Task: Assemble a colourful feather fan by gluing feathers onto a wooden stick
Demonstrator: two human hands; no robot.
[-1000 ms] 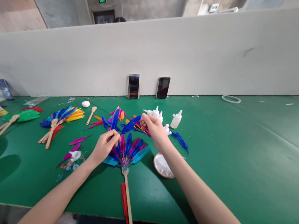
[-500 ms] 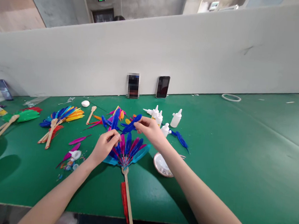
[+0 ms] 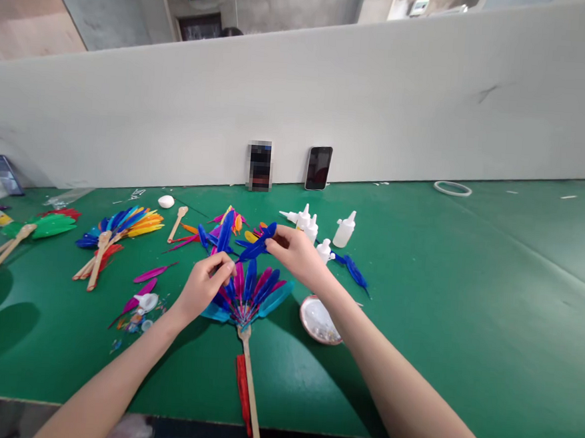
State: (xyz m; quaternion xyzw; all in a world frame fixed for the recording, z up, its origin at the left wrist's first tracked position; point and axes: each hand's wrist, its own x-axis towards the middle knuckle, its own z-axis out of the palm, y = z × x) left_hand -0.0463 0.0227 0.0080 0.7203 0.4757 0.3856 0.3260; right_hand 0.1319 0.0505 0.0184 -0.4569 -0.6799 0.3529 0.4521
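My left hand (image 3: pixel 206 281) pinches an upright blue feather (image 3: pixel 225 232) between thumb and fingers. A second blue feather (image 3: pixel 258 245), tilted, is gripped by my right hand (image 3: pixel 293 251); its lower end comes near the left fingertips. Below both hands lies a feather fan (image 3: pixel 250 289) of blue, magenta and turquoise feathers, spread from the top of a wooden handle (image 3: pixel 251 383). A red tassel (image 3: pixel 243 389) lies along that handle. Right of the fan, partly behind my right forearm, sits a shallow bowl (image 3: pixel 310 320) with clear contents.
White glue bottles (image 3: pixel 344 229) stand behind my right hand, near a loose blue feather (image 3: pixel 353 271). At left lie other feather fans (image 3: pixel 122 224), magenta feathers (image 3: pixel 144 292) and small scraps. Two phones (image 3: pixel 319 168) lean on the white partition (image 3: pixel 405 107). A white ring (image 3: pixel 452 189) lies far right.
My right hand has shifted very slightly right along its blue feather, covering the end differently. My left hand and the fan stay nearly the same; the whole view has moved a touch.
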